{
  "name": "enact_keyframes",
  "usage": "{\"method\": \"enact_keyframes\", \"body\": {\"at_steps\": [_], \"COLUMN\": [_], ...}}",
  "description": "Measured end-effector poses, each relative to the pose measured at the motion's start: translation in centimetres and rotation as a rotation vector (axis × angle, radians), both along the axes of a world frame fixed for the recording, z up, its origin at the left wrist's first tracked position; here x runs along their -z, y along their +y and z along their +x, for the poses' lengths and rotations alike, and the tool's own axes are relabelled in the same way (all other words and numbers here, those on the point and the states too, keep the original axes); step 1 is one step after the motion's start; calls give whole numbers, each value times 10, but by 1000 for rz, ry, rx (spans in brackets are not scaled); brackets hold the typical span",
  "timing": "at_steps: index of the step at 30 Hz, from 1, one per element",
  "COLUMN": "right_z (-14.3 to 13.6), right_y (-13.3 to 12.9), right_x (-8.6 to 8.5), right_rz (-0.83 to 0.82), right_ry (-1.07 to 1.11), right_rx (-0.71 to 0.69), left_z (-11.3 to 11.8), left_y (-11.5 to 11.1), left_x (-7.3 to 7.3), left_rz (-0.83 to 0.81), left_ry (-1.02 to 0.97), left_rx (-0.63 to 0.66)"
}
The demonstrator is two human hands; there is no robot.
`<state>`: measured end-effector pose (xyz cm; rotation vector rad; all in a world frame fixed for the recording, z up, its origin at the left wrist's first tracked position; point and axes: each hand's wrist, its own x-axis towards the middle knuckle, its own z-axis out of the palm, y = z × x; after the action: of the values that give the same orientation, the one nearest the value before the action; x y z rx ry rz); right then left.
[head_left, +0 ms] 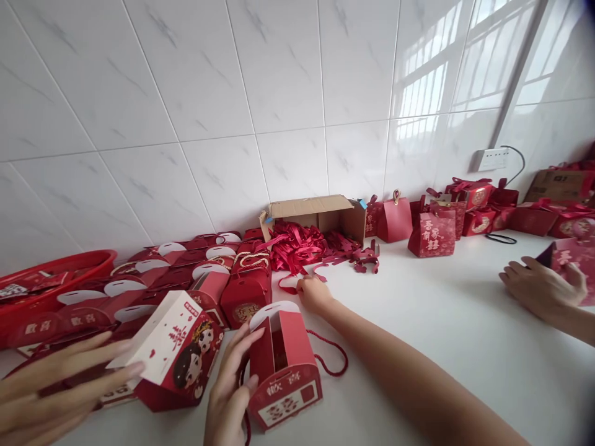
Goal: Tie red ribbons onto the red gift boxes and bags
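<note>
My left hand (232, 378) grips the side of a red gift box (284, 393) with white lettering on its front. The box stands on the white table with its top flaps raised and a gap between them. A dark red cord (341, 365) loops out from its right side. My right hand (313, 292) reaches across to the ribbon pile, its fingers pinched on a red ribbon (287, 286). Behind it, a heap of red ribbons (297, 244) spills from an open cardboard box (309, 205) lying against the wall.
At left, another person's hand (69, 387) touches a white-and-red box (171, 347). Rows of red boxes (167, 272) and a red basin (109, 255) stand behind. Far right, another hand (543, 288) holds a red box (574, 266). Finished-looking red bags (432, 234) line the tiled wall.
</note>
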<state>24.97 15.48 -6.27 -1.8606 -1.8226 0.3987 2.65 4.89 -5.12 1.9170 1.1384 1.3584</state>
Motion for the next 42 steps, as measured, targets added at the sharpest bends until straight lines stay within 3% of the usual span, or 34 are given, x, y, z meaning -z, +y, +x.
{"method": "enact_keyframes", "body": {"at_steps": [3,8,13,17,22,26,31,35,38,42], "right_z": [4,10,12,44,97,96,46,22,28,50], "right_y": [-5,-14,-23,-36,-50,-43,-26,-24,-28,-47], "right_x": [-5,-19,-35,-68,-92,-84,-50,-29,-35,-75], "right_rz": [-23,-22,-239,-518,-745,-611,-350,-284,-231,-100], "right_ry": [-46,-143,-239,-250,-215,-222,-250,-223,-165,-24], "right_rx": [-74,-128,-242,-376,-285,-129,30,56,19,-82], "left_z": [2,10,9,5,7,8,5,6,7,0], "left_y": [-5,-15,-17,-16,-19,-21,-20,-26,-32,-32], "left_x": [-4,-12,-7,-3,-10,-13,-12,-15,-19,-34], "left_rz": [-87,-154,-218,-239,-295,-355,-338,-371,-377,-259], "left_ry": [-68,-159,-196,-195,-203,-207,-127,-60,-88,-1], "left_rx": [106,170,189,233,293,299,304,281,297,223]}}
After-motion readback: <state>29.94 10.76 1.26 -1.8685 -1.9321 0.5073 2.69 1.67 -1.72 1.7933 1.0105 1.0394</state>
